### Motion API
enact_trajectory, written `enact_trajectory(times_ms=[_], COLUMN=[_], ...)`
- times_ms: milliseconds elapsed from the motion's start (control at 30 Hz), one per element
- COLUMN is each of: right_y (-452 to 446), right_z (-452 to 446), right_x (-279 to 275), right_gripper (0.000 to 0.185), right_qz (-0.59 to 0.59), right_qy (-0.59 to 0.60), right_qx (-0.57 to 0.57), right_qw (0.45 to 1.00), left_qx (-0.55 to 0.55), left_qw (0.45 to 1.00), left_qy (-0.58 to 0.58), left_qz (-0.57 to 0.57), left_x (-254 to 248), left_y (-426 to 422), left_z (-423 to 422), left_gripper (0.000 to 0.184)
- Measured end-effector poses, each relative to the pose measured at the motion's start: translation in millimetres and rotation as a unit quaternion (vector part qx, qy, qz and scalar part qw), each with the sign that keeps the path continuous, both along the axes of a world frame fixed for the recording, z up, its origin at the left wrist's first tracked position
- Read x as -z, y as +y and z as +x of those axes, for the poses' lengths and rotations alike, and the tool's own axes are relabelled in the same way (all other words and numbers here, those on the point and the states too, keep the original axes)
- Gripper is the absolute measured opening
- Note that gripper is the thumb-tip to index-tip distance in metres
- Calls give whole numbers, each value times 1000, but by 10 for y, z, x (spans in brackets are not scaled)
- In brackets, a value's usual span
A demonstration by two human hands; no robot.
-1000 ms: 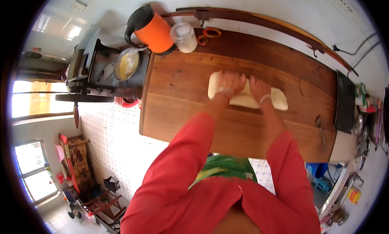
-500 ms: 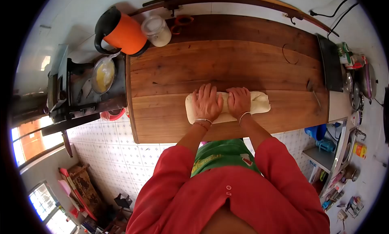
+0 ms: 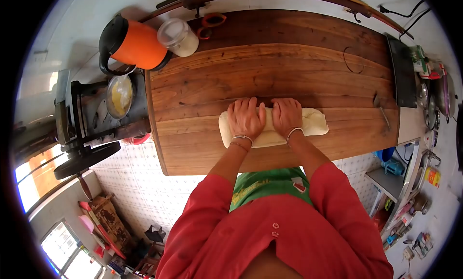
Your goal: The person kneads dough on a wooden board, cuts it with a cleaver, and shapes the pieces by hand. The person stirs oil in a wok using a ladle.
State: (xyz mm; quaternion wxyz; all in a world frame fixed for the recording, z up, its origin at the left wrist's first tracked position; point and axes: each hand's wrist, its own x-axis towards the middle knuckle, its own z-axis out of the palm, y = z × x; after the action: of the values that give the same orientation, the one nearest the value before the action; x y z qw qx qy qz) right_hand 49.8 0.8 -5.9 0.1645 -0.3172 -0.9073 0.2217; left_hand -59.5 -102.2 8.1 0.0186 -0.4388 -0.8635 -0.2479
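Note:
A pale, log-shaped piece of dough [image 3: 315, 122] lies crosswise near the front edge of the wooden table [image 3: 207, 158]. My left hand [image 3: 246, 118] rests flat on the left part of it, fingers stretched forward and thumb slightly apart. Just to its right, my right hand [image 3: 287, 117] presses on the middle of the dough with its fingers extended over the top. Both palms touch the dough without wrapping round it. The dough's right end sticks out beyond my right hand, and the part under my palms is hidden.
An orange kettle [image 3: 140, 45] and a lidded jar [image 3: 178, 38] stand at the back left, near orange-handled scissors [image 3: 212, 21]. Left of the table is a bowl with yellow contents [image 3: 119, 96]. A thin metal utensil [image 3: 382, 112] lies at the right; a dark panel [image 3: 402, 71] stands beyond.
My hands stay on the dough, with the right hand's fingers now reaching further over it. The dough's right end looks smoother and slightly longer. The camera view has shifted a little.

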Motion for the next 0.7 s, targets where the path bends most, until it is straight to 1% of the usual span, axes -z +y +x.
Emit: enact_trajectory(times_ms=[100, 267, 300, 367, 433, 467, 500, 533, 567, 600, 633, 667, 700], right_y=[49, 108, 129, 137, 111, 100, 98, -56, -202, -237, -271, -392, -570], right_z=[-52, -122, -150, -167, -142, -144, -127, 3, 151, 188, 185, 165, 148], right_x=[12, 42, 59, 56, -26, -165, -280, -400, -504, -726, -875, -894, -855], right_gripper=[23, 24, 25, 27, 35, 35, 38, 42, 42, 43, 45, 45, 41], right_qz=[-1, 4, -8, -18, -49, -31, -59, -104, -110, -134, -155, -156, -99], right_qy=[-6, -26, -41, -53, -115, -97, -137, -192, -195, -221, -246, -245, -249], right_qx=[8, 21, 35, 51, 49, 51, 26, -1, -2, -8, -13, -14, -36], right_qw=[1000, 999, 999, 997, 991, 993, 988, 976, 975, 966, 957, 957, 963], left_qx=[-12, -44, -45, -68, -53, -42, -15, -14, 32, 76, 66, 65, 35], left_qw=[1000, 995, 996, 990, 993, 996, 986, 986, 965, 933, 948, 948, 977], left_qy=[-8, -70, -63, -59, -40, -9, -56, -55, -153, -243, -206, -205, -111], left_qz=[-2, -58, -51, -106, -99, -78, -157, -154, -209, -253, -232, -233, -178], left_x=[9, -60, -48, -22, 107, 119, 130, -178, -475, -710, -708, -665, -584], left_y=[68, 184, 228, 233, 73, 110, 63, -51, -226, -310, -418, -557, -706], left_z=[-46, -102, -132, -116, 14, -53, -66, -32, 2, -18, 32, 104, 211], left_gripper=[28, 31, 31, 37, 40, 44, 47, 47, 46, 46, 40, 40, 38])
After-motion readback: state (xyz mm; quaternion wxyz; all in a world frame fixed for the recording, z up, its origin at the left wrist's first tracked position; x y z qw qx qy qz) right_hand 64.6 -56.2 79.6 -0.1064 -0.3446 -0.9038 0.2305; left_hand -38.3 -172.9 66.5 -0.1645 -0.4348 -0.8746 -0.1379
